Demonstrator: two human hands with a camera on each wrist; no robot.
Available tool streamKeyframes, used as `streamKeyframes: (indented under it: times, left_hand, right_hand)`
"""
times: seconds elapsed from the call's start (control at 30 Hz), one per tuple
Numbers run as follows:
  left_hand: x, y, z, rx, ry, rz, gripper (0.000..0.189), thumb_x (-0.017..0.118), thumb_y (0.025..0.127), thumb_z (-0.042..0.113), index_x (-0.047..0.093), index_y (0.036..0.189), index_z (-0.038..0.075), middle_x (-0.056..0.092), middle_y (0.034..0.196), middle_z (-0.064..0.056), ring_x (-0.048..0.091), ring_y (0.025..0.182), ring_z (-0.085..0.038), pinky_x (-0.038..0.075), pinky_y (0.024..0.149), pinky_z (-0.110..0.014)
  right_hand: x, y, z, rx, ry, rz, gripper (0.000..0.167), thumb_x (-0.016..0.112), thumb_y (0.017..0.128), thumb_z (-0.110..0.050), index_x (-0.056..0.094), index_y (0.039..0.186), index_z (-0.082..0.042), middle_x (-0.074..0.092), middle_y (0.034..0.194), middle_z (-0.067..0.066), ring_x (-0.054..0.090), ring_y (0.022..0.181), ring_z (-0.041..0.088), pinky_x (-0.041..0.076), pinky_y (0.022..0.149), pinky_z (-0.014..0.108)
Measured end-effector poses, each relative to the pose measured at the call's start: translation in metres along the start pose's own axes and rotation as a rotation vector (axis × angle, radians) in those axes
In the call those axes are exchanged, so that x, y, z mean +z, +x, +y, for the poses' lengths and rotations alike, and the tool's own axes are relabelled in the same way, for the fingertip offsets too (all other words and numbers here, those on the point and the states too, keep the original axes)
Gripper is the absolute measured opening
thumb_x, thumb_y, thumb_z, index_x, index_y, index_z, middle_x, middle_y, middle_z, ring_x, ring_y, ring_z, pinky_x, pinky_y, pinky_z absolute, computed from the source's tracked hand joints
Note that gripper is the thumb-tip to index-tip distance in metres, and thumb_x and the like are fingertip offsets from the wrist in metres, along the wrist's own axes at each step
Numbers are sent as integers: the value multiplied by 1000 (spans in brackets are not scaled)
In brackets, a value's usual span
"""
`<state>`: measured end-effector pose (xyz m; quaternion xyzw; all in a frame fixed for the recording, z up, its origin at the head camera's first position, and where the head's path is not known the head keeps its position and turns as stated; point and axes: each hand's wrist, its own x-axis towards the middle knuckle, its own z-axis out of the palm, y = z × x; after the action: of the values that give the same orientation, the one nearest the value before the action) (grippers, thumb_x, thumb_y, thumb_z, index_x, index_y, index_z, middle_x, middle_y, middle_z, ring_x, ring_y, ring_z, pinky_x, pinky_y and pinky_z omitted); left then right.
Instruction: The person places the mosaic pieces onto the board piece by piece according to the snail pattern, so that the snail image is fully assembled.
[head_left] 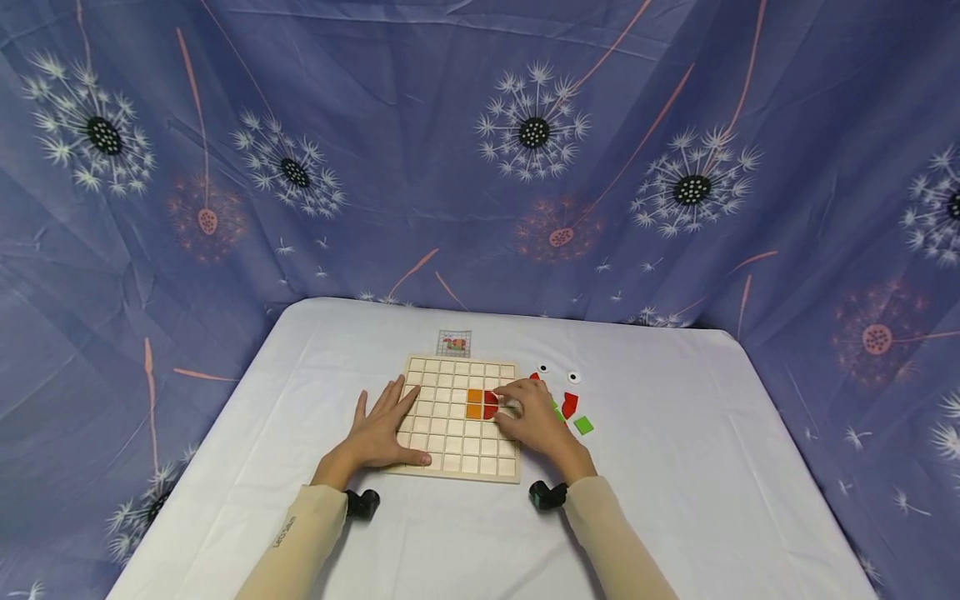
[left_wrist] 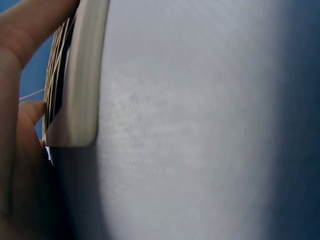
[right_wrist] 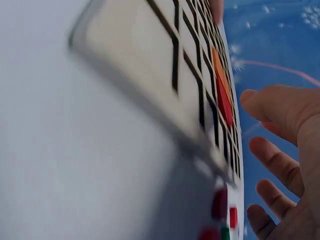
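Observation:
A pale wooden grid board (head_left: 442, 442) lies on the white table. Two orange square tiles (head_left: 475, 403) sit in its cells, with red curved tiles (head_left: 491, 406) directly to their right. My left hand (head_left: 381, 433) rests on the board's left edge, fingers spread, the thumb over its lower left part. Over the board's right edge is my right hand (head_left: 534, 417), its thumb and fingers bent but apart beside the red tiles. No piece shows between them. In the right wrist view the thumb and fingers (right_wrist: 275, 157) are also separated.
A small printed pattern card (head_left: 454, 342) lies behind the board. Right of the right hand are loose red pieces (head_left: 570, 405), a green square (head_left: 583, 425) and two white eye pieces (head_left: 573, 377); other green pieces are partly covered. A patterned blue curtain (head_left: 420, 167) surrounds the table.

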<state>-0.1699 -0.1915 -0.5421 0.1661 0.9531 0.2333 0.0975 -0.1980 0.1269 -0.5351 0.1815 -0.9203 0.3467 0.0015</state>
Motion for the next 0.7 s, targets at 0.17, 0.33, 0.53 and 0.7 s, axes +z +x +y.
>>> streamKeyframes:
  times: [0.17,0.33,0.53,0.7]
  left_hand:
    - [-1,0,0,-6,0,-7,130,83,67,72,22,166,13,3,173,-20,6,160,-42,-10,121,-70]
    - [1,0,-2,25,-28,26,131,83,65,72,24,165,10,6,172,-23,9,158,-46,-10,120,-72]
    - [3,0,-4,40,-47,42,131,83,65,73,25,164,11,6,172,-24,8,158,-46,-12,120,-71]
    - [1,0,-1,15,-25,15,130,84,67,70,23,165,11,5,172,-23,7,159,-45,-10,120,-71]
  right_hand:
    - [-22,-8,16,57,-13,44,41,80,89,-21,72,129,-13,66,132,9,46,136,36,38,114,60]
    - [-40,-11,34,101,-34,70,43,81,90,-21,71,130,-10,66,134,13,46,135,40,38,113,63]
    - [-47,-3,48,141,-37,44,46,78,92,-23,69,133,-8,64,136,15,46,134,40,45,110,59]
    - [-42,8,52,174,-36,32,44,78,92,-25,70,131,-6,65,137,16,49,132,39,44,112,58]
